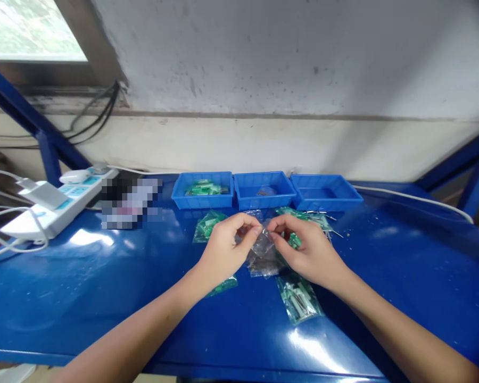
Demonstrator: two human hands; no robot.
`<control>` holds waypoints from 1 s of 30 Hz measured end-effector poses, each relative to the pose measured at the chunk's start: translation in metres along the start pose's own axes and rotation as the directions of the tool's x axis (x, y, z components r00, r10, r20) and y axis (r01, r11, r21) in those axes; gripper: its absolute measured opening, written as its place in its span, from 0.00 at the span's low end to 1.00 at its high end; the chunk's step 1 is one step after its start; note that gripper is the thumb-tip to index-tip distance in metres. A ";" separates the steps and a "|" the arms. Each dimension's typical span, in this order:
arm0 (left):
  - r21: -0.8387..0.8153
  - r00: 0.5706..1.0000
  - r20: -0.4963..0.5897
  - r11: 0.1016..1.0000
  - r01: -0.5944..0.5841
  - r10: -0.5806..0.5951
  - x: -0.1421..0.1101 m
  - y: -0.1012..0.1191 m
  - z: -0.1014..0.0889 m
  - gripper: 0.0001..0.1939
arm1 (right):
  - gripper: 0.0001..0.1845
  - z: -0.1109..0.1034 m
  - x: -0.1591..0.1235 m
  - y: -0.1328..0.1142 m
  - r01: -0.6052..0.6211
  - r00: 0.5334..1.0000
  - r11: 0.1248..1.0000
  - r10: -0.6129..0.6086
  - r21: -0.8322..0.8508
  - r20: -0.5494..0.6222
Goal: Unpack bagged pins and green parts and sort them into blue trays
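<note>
While a clear bag [262, 244] is pinched near its top by the left hand [230, 240] and right hand [305, 247], before the middle tray [266, 201], light, slippery handling is presumed. Its edges are best gripped.

My left hand [231, 244] and right hand [312, 250] are bare, and so are my left forearm [143, 327] and right forearm [391, 320], right down to where the lower edge of the view cuts them off. Both arms are slim and smooth in outline, tapering to narrow wrists [194, 277]. My fingers [243, 219] look slender, my thumbs [249, 240] thicker; detail at the tips is too small to make out.
</note>
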State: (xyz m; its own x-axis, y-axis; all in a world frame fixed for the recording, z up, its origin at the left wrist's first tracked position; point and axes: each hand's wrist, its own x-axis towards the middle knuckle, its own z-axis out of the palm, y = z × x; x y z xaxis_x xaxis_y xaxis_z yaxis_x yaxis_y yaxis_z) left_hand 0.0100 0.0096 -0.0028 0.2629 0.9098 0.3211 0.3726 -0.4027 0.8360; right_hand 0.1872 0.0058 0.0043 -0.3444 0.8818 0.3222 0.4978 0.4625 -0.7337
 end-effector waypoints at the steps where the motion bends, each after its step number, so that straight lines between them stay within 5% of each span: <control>1: 0.016 1.000 -0.002 1.000 -0.023 0.023 -0.001 0.000 0.001 0.04 | 0.04 -0.001 0.000 0.000 -0.032 0.999 0.999 0.031 0.025 0.022; 5: 0.057 0.996 -0.005 0.995 -0.084 0.084 -0.002 -0.003 0.003 0.05 | 0.04 0.000 0.000 0.000 -0.162 0.984 0.984 0.156 0.071 0.088; 9: 0.063 0.995 0.041 0.994 -0.092 0.089 -0.003 -0.005 0.006 0.05 | 0.02 0.001 -0.001 -0.002 -0.148 0.985 0.987 0.143 0.055 0.097; 19: -0.013 1.000 -0.020 1.000 0.013 -0.013 0.000 -0.005 0.003 0.05 | 0.03 -0.001 0.005 -0.008 -0.049 0.995 0.998 0.051 0.032 -0.081; 23: -0.033 0.996 -0.051 0.996 0.077 -0.079 0.001 -0.006 0.003 0.06 | 0.12 -0.008 0.017 -0.007 -0.079 0.980 0.993 0.094 0.092 -0.173; 26: -0.007 0.993 -0.057 0.995 0.102 -0.102 0.001 -0.009 0.002 0.09 | 0.07 -0.016 0.036 -0.004 -0.052 0.962 0.998 0.043 -0.027 -0.271; 29: 0.044 0.997 -0.004 0.996 0.083 -0.083 0.000 -0.013 0.003 0.10 | 0.09 -0.021 0.062 0.001 -0.014 0.883 0.972 -0.098 -0.236 -0.458; 30: 0.067 0.998 0.013 0.996 0.067 -0.068 -0.001 -0.015 0.003 0.10 | 0.10 -0.023 0.072 0.004 0.013 0.890 0.950 -0.153 -0.313 -0.429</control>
State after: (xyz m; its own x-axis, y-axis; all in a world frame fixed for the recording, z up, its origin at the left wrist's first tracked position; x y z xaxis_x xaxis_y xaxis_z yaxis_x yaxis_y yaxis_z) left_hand 0.0072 0.0147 -0.0168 0.2484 0.9337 0.2577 0.4478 -0.3466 0.8242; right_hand 0.1831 0.0732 0.0383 -0.0416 0.7537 0.6559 0.7175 0.4794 -0.5054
